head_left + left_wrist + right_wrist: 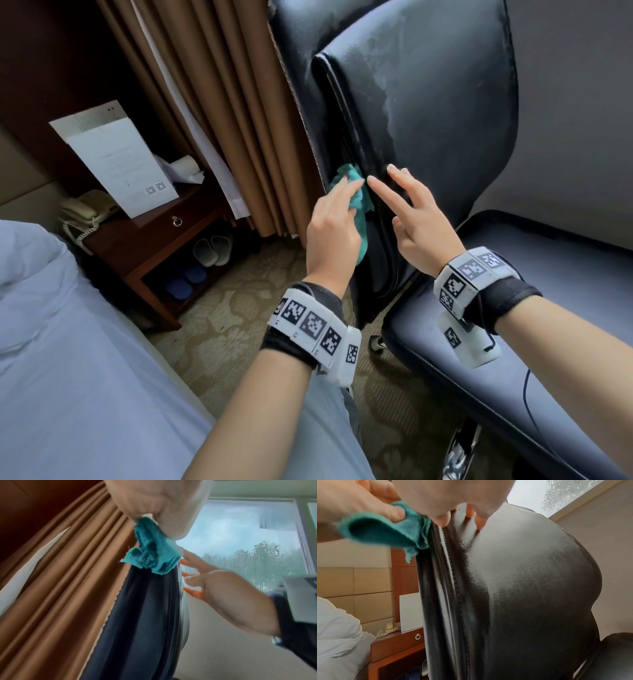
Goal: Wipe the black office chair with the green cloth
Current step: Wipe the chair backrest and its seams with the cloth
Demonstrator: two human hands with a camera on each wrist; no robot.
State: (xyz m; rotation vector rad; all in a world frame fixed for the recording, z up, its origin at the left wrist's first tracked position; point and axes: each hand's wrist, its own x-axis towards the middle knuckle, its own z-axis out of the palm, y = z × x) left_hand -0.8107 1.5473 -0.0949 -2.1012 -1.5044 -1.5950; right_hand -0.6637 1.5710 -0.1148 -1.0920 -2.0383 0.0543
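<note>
The black office chair [445, 120] fills the upper right of the head view, its backrest turned edge-on to me and its seat [548, 325] low on the right. My left hand [337, 209] pinches the bunched green cloth [352, 178] between thumb and fingers and holds it against the left side edge of the backrest. The right wrist view shows the thumb on the cloth [385, 531] beside the side seam. My right hand [404, 205] lies with straight, spread fingers on the backrest's front face [530, 581], just right of the cloth. A dusty haze shows higher on the backrest.
Brown curtains [222, 102] hang right behind the chair's left edge. A wooden nightstand [164, 240] with a phone [82, 212], a paper sign and slippers underneath stands at left. The bed [68, 342] lies at lower left. Patterned carpet [239, 325] separates bed and chair.
</note>
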